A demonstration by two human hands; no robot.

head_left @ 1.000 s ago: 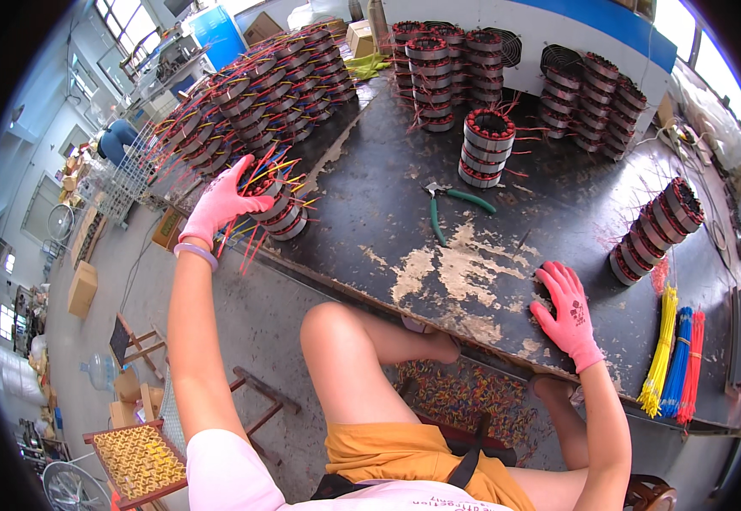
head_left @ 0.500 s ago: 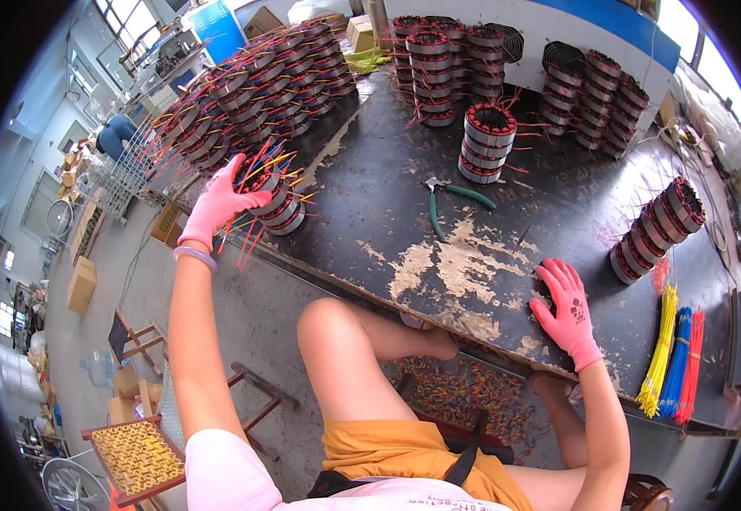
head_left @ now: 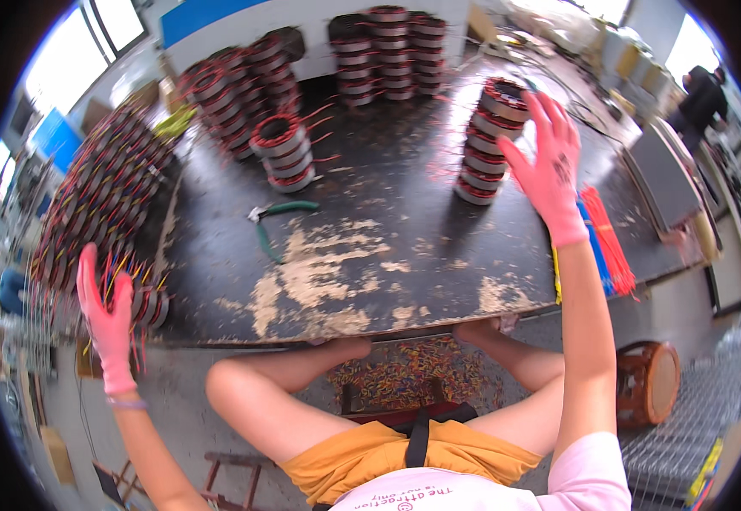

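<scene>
The right grip (head_left: pixel 551 175), resting on the desk (head_left: pixel 404 221) a second ago, is now spreading wide at the tall coil stack (head_left: pixel 483 153) to its left. The left grip (head_left: pixel 108 332) is staying by the wired stack (head_left: pixel 152 307) on its right (whether it is holding, one cannot tell).

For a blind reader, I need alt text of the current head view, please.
A pink-gloved right hand is at the top of a tall column of grey metal rings on a worn black table. The pink-gloved left hand is at another ring column with multicoloured wires; green-handled pliers lie between.
</scene>
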